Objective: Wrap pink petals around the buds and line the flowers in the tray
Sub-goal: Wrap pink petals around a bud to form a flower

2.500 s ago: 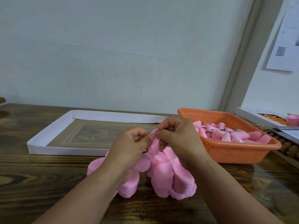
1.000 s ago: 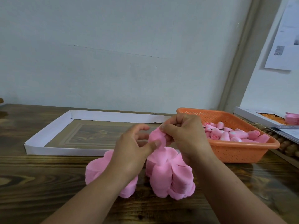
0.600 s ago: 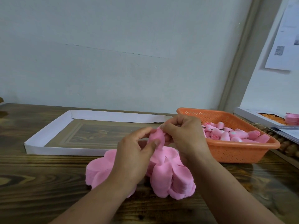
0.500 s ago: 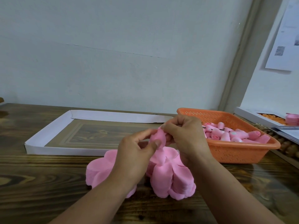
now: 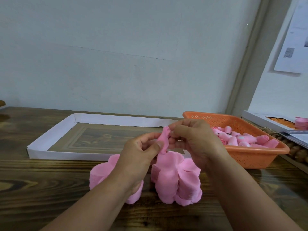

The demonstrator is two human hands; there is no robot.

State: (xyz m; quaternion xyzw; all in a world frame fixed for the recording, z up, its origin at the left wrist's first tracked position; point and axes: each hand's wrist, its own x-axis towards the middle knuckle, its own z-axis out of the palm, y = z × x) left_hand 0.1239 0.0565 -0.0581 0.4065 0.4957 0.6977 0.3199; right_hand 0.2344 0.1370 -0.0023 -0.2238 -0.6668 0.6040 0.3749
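Both hands hold one pink petal above the table's middle. My left hand pinches its lower part between thumb and fingers. My right hand pinches its upper edge with curled fingers. Any bud inside the petal is hidden. Two stacks of pink petals stand on the table below the hands, one under the right hand and one partly behind my left forearm. The shallow white cardboard tray lies behind them, with no flowers visible in it. An orange basket at the right holds several rolled pink buds.
The dark wooden table runs to a pale wall. At the far right lie a white box with orange pieces, some pink pieces, papers and a row of wooden beads. A printed sheet hangs on the right wall.
The petal has been lifted clear of the right stack. Both hands have kept working it between the fingertips, and it now looks narrower and more folded than a second ago.
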